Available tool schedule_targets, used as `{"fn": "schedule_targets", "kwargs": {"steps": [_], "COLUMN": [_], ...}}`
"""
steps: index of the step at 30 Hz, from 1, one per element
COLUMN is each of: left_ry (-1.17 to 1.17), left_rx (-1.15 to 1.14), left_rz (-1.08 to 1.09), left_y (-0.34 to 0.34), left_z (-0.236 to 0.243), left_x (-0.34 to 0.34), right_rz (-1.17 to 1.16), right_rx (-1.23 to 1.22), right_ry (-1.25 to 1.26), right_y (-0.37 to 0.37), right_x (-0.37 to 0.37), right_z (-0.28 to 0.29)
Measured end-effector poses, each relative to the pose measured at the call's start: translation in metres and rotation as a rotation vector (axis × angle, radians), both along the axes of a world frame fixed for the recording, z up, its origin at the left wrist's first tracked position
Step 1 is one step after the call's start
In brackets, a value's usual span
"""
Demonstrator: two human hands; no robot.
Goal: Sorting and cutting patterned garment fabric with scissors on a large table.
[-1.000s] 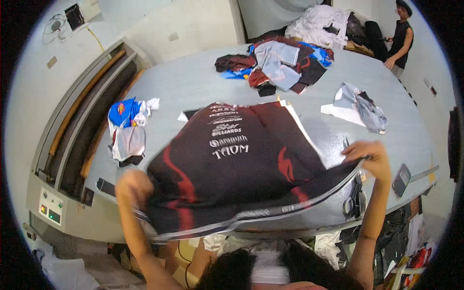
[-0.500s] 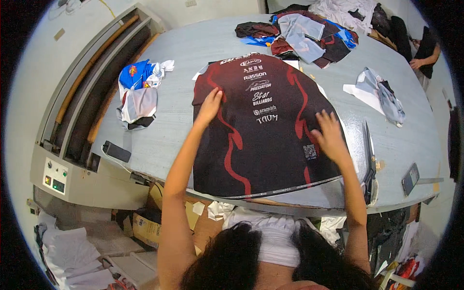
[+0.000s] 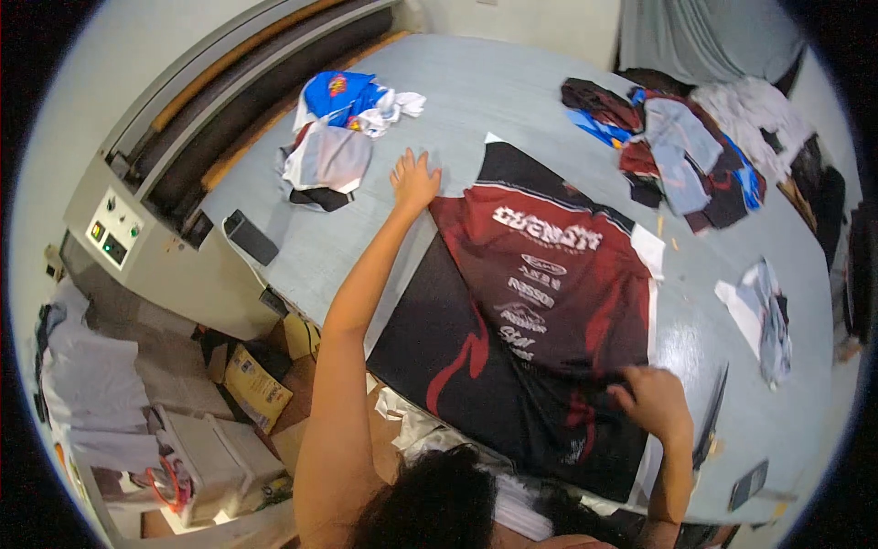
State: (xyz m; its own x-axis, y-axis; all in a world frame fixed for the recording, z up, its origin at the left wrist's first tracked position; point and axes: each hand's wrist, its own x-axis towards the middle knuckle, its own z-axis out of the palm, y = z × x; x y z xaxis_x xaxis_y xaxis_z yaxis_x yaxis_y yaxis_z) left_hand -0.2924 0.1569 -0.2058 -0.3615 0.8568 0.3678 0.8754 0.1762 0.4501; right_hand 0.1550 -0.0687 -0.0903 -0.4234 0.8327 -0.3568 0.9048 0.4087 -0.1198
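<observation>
A dark red and black printed jersey panel (image 3: pixel 567 265) lies on the grey-blue table (image 3: pixel 512 82), with white lettering down its middle and wavy red bands. Creases cross its lower half, where the cloth is bunched toward the right. My left hand (image 3: pixel 416 183) is open, fingers spread, at the panel's upper left corner. At the right edge, my right hand (image 3: pixel 657 401) has bent fingers and appears to grip the cloth; its fingertips are partly hidden. White edging shows along the panel's right side. Large black scissors (image 3: pixel 712 416) lie to the right of that hand.
Blue and white garment pieces (image 3: pixel 338 101) lie at the far left, beside a long roller machine (image 3: pixel 274 82). A heap of cut cloth (image 3: pixel 681 151) sits far right. Nearer are a grey piece (image 3: pixel 764 320), a phone (image 3: pixel 748 485) and, at left, a black box with a cable (image 3: pixel 251 238).
The view has swung left. The panel has gone from smooth to creased and skewed. My left hand has moved off its left side to the upper corner; my right hand's fingers have curled.
</observation>
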Motion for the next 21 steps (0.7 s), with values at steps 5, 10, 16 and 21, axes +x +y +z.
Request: {"fn": "schedule_targets", "kwargs": {"steps": [5, 10, 16, 21], "left_ry": [0.344, 0.143, 0.351, -0.231], "left_rx": [0.026, -0.213, -0.772, -1.309], "left_rz": [0.365, 0.557, -0.543, -0.283], "left_y": [0.009, -0.013, -0.018, -0.037], "left_z": [0.019, 0.006, 0.008, 0.107], "left_x": [-0.072, -0.188, -0.18, -0.073], "right_rz": [0.198, 0.484, 0.469, 0.5], "right_rx": [0.362, 0.211, 0.157, 0.368], "right_ry": [0.464, 0.786, 0.972, 0.825], "right_y": [0.082, 0.15, 0.217, 0.244], "right_x": [-0.042, -0.109, -0.196, -0.228], "right_z": [-0.029, -0.057, -0.082, -0.118]}}
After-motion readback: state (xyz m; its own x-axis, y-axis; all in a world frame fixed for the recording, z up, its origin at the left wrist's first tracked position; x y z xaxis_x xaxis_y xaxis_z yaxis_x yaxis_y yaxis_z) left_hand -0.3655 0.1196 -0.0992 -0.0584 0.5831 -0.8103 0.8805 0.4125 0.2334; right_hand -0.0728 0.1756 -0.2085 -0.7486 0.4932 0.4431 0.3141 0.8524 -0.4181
